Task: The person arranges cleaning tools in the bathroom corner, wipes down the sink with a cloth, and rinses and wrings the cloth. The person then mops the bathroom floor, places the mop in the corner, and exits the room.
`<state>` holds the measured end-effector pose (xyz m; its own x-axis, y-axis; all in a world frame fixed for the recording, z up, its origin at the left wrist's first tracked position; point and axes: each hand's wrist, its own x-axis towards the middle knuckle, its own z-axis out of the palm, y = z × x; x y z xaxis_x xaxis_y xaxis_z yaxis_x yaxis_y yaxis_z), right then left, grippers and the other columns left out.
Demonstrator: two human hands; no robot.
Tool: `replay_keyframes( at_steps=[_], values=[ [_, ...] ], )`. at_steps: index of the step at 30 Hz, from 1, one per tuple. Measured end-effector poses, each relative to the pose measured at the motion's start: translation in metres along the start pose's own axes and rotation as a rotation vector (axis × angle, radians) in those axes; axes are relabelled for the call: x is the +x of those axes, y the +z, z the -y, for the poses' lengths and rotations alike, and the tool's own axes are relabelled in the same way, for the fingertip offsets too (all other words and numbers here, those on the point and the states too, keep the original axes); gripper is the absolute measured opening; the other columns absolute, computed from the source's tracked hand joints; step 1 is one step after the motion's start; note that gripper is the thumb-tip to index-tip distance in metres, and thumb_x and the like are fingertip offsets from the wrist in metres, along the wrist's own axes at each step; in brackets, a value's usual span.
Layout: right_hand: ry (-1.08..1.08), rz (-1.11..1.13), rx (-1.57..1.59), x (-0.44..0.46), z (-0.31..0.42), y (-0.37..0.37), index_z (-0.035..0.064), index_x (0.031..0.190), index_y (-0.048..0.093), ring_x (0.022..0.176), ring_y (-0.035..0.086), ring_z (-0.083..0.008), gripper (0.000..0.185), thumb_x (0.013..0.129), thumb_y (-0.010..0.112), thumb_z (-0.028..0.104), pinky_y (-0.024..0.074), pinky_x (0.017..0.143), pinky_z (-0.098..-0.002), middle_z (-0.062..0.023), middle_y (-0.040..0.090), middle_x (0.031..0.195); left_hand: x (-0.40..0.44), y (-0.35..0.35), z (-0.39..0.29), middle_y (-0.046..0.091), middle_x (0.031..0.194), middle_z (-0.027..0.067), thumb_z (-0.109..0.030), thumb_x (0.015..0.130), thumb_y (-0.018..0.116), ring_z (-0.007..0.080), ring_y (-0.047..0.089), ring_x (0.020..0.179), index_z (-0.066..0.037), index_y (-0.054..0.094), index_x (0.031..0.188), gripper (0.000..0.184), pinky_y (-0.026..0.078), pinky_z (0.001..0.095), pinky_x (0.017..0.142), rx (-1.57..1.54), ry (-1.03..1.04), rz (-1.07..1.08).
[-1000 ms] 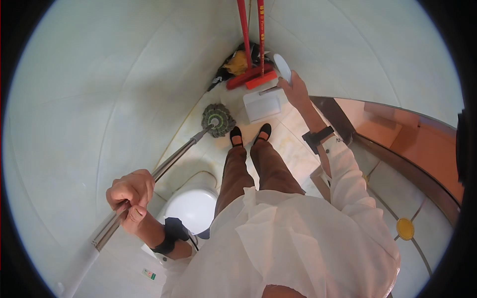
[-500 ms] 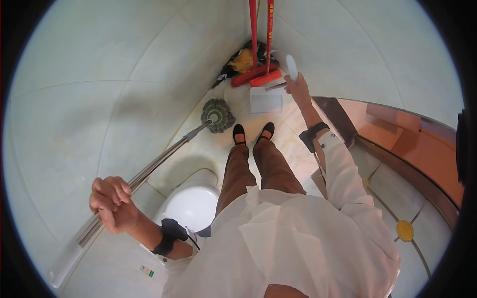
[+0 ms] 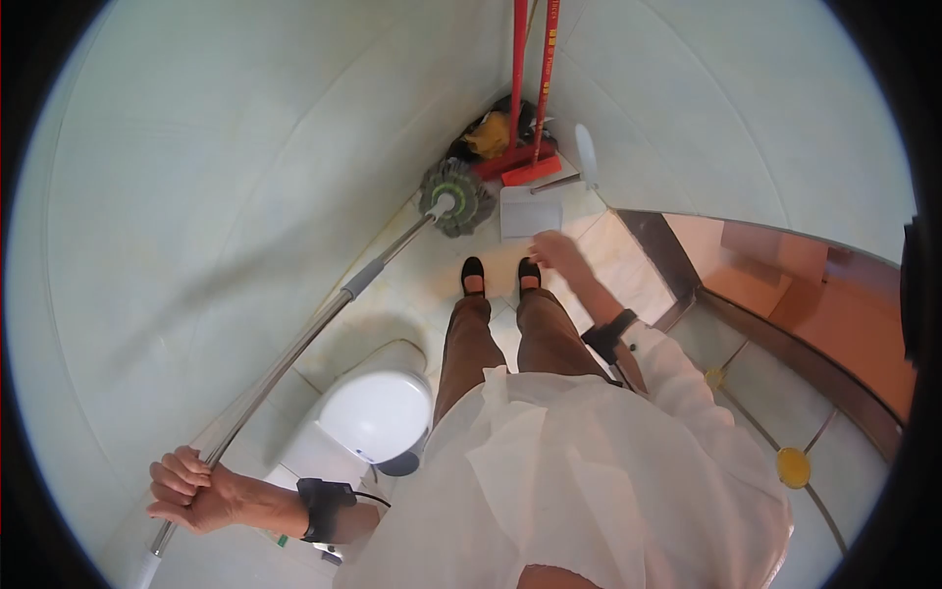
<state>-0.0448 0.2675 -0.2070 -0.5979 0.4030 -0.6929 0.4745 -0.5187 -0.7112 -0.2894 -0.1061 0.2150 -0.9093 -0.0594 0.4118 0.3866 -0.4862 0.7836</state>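
Note:
A mop lies slanted across the left side, its grey-green string head raised beside the far corner. Near the lower end of its metal pole, my left hand is wrapped round it. A white dustpan sits on the floor ahead of my shoes, with its metal handle leading to a pale grip by the right wall. My right hand is just below the dustpan, apart from its handle. Its fingers are loosely bent and slightly blurred, with nothing visible in them.
Red-handled brooms lean in the corner before a black bag with a yellow cloth-like thing. A white toilet stands at the left. Tiled walls close in on both sides, and a dark door sill lies right.
My right hand has let go of the dustpan handle and come down toward my shoes. My left hand has moved down with the pole, and the mop head has shifted up and right.

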Motion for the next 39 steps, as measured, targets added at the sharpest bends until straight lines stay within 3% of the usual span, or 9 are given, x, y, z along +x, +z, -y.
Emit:
replay_keyframes(
  at_steps=[6,12,17,27,30,35,37,38,39],
  values=[
    [0.284,0.48,0.124,-0.02,0.041,0.126,0.0034,0.122,0.056,0.104,0.063,-0.0191,0.045,0.095,0.058,0.039,0.0515,0.086,-0.0307,-0.0129,0.063,0.118,-0.037,-0.063,-0.034,0.018,0.057,0.0003,-0.031,0.096,0.058,0.0144,0.016,0.053,-0.016,0.021,0.057,0.056,0.019,0.0293,0.049,-0.114,0.06,-0.281],
    [0.28,0.824,0.481,-0.048,0.068,0.169,0.0041,0.12,0.056,0.115,0.06,-0.0243,0.028,0.094,0.058,0.014,0.0493,0.094,-0.0341,-0.0121,0.061,0.121,-0.133,-0.13,-0.085,0.019,0.056,0.0003,-0.028,0.098,0.055,0.0145,0.017,0.05,-0.016,0.021,0.057,0.055,0.016,0.0292,0.048,-0.294,0.058,-0.514],
    [0.557,0.84,0.496,-0.057,0.053,0.17,0.0026,0.108,0.06,0.104,0.063,-0.0236,0.019,0.091,0.059,0.012,0.0517,0.09,-0.0339,-0.0123,0.064,0.111,-0.188,-0.132,-0.116,0.02,0.057,0.0002,-0.026,0.097,0.058,0.0141,0.017,0.051,-0.016,0.02,0.057,0.055,0.016,0.0298,0.047,-0.282,0.07,-0.586],
    [0.765,0.726,0.357,-0.082,-0.015,0.255,-0.0004,0.104,0.06,0.098,0.064,-0.0225,0.018,0.095,0.057,0.015,0.0531,0.085,-0.031,-0.0142,0.065,0.109,-0.16,-0.077,-0.128,0.018,0.057,-0.0008,-0.031,0.097,0.06,0.0123,0.016,0.051,-0.014,0.025,0.059,0.054,0.019,0.0278,0.049,-0.051,-0.002,-0.27],
    [0.682,0.832,0.108,-0.082,-0.026,0.264,-0.0003,0.103,0.061,0.088,0.067,-0.0219,0.02,0.094,0.058,0.018,0.0552,0.077,-0.0305,-0.0137,0.066,0.102,-0.156,-0.083,-0.113,0.017,0.055,-0.0012,-0.035,0.097,0.058,0.012,0.017,0.05,-0.014,0.025,0.058,0.054,0.021,0.0272,0.049,0.058,0.019,-0.257],
    [0.105,0.766,-0.453,0.005,-0.031,0.241,0.0039,0.105,0.063,0.071,0.068,-0.0195,0.022,0.09,0.061,0.02,0.0563,0.061,-0.0318,-0.0103,0.068,0.088,-0.153,-0.083,-0.064,0.017,0.054,-0.0017,-0.04,0.098,0.054,0.0117,0.017,0.049,-0.014,0.025,0.057,0.056,0.023,0.0269,0.049,0.219,0.035,-0.319],
    [-0.273,0.652,-0.755,0.047,0.018,0.197,0.0062,0.101,0.064,0.074,0.068,-0.0181,0.019,0.091,0.058,0.02,0.0556,0.064,-0.0325,-0.0092,0.068,0.086,-0.148,-0.075,-0.051,0.018,0.055,-0.0019,-0.04,0.099,0.052,0.0116,0.017,0.049,-0.014,0.025,0.058,0.055,0.022,0.0266,0.048,0.23,0.015,-0.312],
    [-0.745,0.48,-1.019,0.072,0.04,0.173,-0.0006,0.086,0.064,0.072,0.065,-0.0301,0.022,0.083,0.057,0.02,0.052,0.069,-0.0419,-0.0158,0.067,0.077,-0.146,-0.067,-0.043,0.019,0.055,-0.002,-0.04,0.1,0.049,0.0115,0.017,0.049,-0.015,0.026,0.058,0.055,0.022,0.0262,0.047,0.253,0.016,-0.322],
    [-0.905,0.395,-1.288,0.145,0.041,0.14,0.0016,0.079,0.063,0.075,0.064,-0.0336,0.02,0.081,0.056,0.02,0.0516,0.068,-0.0443,-0.0155,0.066,0.078,-0.146,-0.062,-0.036,0.02,0.055,-0.002,-0.041,0.101,0.047,0.0113,0.017,0.049,-0.015,0.026,0.058,0.055,0.021,0.0257,0.046,0.277,0.014,-0.335]
  ],
)
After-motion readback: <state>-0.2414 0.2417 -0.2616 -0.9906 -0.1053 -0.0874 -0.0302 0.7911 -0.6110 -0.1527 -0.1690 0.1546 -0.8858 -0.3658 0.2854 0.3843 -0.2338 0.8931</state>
